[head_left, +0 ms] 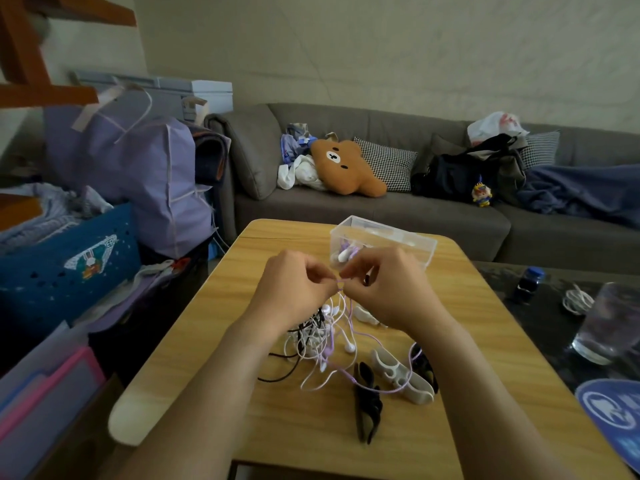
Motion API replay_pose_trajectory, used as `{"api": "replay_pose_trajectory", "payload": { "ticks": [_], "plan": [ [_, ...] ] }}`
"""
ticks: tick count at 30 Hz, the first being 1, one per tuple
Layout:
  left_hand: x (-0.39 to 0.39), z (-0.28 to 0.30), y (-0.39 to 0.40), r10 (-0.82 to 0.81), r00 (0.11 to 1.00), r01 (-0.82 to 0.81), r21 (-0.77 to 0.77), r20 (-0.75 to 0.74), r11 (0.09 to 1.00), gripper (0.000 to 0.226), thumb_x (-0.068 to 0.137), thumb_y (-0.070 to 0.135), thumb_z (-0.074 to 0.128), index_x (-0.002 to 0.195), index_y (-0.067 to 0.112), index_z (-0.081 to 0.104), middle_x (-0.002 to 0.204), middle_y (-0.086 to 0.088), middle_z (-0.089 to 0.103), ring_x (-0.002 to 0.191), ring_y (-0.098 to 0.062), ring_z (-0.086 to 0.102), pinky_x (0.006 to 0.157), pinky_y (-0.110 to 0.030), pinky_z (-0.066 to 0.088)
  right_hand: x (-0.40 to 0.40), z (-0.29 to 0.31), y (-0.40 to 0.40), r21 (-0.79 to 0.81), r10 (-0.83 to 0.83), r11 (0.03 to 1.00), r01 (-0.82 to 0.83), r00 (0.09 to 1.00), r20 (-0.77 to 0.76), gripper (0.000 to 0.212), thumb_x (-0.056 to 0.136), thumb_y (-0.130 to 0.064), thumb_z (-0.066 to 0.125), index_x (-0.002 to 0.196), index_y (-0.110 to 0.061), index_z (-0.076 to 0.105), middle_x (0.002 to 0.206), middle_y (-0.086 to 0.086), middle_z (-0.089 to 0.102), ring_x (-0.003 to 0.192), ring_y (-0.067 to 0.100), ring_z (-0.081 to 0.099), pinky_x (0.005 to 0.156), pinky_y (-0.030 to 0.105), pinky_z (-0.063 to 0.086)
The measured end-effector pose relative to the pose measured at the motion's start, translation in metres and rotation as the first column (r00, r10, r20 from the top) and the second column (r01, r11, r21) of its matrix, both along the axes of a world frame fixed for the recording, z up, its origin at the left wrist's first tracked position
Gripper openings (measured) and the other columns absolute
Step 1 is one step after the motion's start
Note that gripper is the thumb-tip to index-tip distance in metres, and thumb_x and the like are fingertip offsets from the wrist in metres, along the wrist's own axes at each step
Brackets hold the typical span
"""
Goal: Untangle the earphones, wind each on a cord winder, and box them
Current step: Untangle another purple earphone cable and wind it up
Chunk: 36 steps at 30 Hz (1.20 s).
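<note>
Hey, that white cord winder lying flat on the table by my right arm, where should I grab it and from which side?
Probably pinch the white cord winder across its narrow middle, coming straight down from above. It lies flat and long on the wooden table, so only its side edges offer purchase. A purple cord drapes over it, so lift slowly.

Dim, soft indoor light is falling evenly, casting only faint shadows on the worktop. Wide-angle distortion is bending the edges, and the whole frame is looking slightly soft and grainy.
</note>
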State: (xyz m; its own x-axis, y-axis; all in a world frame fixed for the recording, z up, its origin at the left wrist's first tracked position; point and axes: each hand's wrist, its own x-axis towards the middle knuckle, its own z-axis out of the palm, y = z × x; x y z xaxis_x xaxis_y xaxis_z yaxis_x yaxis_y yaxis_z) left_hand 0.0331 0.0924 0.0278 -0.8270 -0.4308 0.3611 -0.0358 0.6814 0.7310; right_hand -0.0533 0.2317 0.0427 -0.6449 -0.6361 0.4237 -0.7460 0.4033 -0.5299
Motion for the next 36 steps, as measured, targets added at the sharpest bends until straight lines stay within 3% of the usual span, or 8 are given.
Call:
{"api": "replay_pose_trajectory", "payload": {
  "ticks": [5, 9, 13, 19, 25, 28, 31, 36],
  "plan": [
    [-0.001, 0.003, -0.002, -0.148, 0.989, 0.117, 0.505, 0.022, 0.855, 0.022, 0.082, 0.011, 0.056, 0.081, -0.009, 0.064, 0.069, -0.008, 0.058, 0.069, -0.02, 0.051, 0.07, -0.036, 0.04, -0.004, -0.002, 0.0, -0.101, 0.029, 0.995, -0.014, 0.989, 0.144, 0.019, 0.08, -0.012, 0.072, 0.073, -0.03, 0.069, 0.065, -0.012, 0.064, 0.056, 0.002, 0.052, 0.057, 0.019, 0.042],
    [0.005, 0.011, 0.003, -0.287, 0.954, 0.249, 0.773, -0.091, 0.584, 0.02, 0.081, 0.013, 0.041, 0.071, 0.004, 0.057, 0.069, -0.008, 0.056, 0.067, -0.019, 0.045, 0.065, -0.033, 0.034, -0.004, 0.003, 0.001, -0.122, 0.1, 0.99, -0.073, 0.967, 0.235, 0.02, 0.083, -0.009, 0.067, 0.072, -0.026, 0.064, 0.073, -0.001, 0.066, 0.061, 0.011, 0.052, 0.059, 0.027, 0.044],
    [0.009, 0.012, 0.003, -0.435, 0.889, 0.388, 0.736, -0.141, 0.555, 0.018, 0.071, 0.019, 0.053, 0.062, 0.014, 0.068, 0.074, -0.003, 0.061, 0.073, -0.016, 0.049, 0.069, -0.032, 0.036, -0.003, 0.004, 0.004, -0.08, 0.148, 0.989, -0.128, 0.92, 0.364, 0.023, 0.091, -0.012, 0.059, 0.069, -0.017, 0.059, 0.061, -0.006, 0.053, 0.057, 0.01, 0.046, 0.055, 0.021, 0.038],
    [0.009, 0.011, -0.003, -0.493, 0.866, 0.41, 0.678, -0.08, 0.61, 0.024, 0.084, 0.027, 0.071, 0.075, 0.004, 0.069, 0.067, -0.002, 0.056, 0.068, -0.013, 0.049, 0.066, -0.03, 0.035, -0.002, 0.009, 0.011, -0.296, 0.398, 0.917, -0.267, 0.573, 0.716, 0.005, 0.06, -0.018, 0.049, 0.059, -0.014, 0.054, 0.063, 0.001, 0.05, 0.058, 0.013, 0.041, 0.055, 0.026, 0.035],
    [0.003, 0.008, 0.004, -0.27, 0.95, 0.297, 0.731, -0.159, 0.615, 0.008, 0.088, 0.006, 0.069, 0.087, 0.001, 0.064, 0.062, -0.005, 0.054, 0.061, -0.014, 0.048, 0.064, -0.027, 0.037, -0.008, 0.006, 0.01, -0.321, 0.369, 0.925, -0.203, 0.687, 0.626, 0.03, 0.093, -0.024, 0.068, 0.083, 0.004, 0.069, 0.068, 0.006, 0.058, 0.06, 0.012, 0.05, 0.056, 0.024, 0.04],
    [0.007, 0.009, -0.003, -0.416, 0.886, 0.413, 0.753, -0.204, 0.513, 0.013, 0.081, 0.018, 0.063, 0.074, 0.009, 0.07, 0.092, -0.016, 0.058, 0.078, -0.02, 0.053, 0.07, -0.032, 0.037, -0.01, 0.005, 0.013, -0.338, 0.396, 0.914, -0.223, 0.669, 0.629, 0.053, 0.085, -0.034, 0.072, 0.097, 0.016, 0.062, 0.081, 0.007, 0.063, 0.069, 0.009, 0.055, 0.061, 0.022, 0.044],
    [0.01, 0.007, -0.006, -0.554, 0.79, 0.527, 0.754, -0.263, 0.393, 0.029, 0.078, 0.015, 0.062, 0.102, -0.001, 0.067, 0.107, -0.006, 0.068, 0.087, -0.018, 0.055, 0.077, -0.034, 0.038, -0.008, 0.006, 0.012, -0.31, 0.365, 0.926, -0.214, 0.711, 0.601, 0.046, 0.079, -0.041, 0.073, 0.091, 0.001, 0.063, 0.076, 0.004, 0.06, 0.062, 0.005, 0.053, 0.057, 0.018, 0.042],
    [0.005, 0.002, -0.004, -0.44, 0.854, 0.477, 0.755, -0.278, 0.449, 0.044, 0.078, 0.018, 0.075, 0.113, -0.008, 0.065, 0.086, -0.007, 0.069, 0.072, -0.012, 0.062, 0.069, -0.023, 0.05, -0.008, 0.002, 0.01, -0.359, 0.361, 0.921, -0.153, 0.686, 0.632, 0.034, 0.086, -0.031, 0.069, 0.093, 0.001, 0.063, 0.074, 0.004, 0.066, 0.061, 0.005, 0.059, 0.057, 0.019, 0.046]
  ]
}}
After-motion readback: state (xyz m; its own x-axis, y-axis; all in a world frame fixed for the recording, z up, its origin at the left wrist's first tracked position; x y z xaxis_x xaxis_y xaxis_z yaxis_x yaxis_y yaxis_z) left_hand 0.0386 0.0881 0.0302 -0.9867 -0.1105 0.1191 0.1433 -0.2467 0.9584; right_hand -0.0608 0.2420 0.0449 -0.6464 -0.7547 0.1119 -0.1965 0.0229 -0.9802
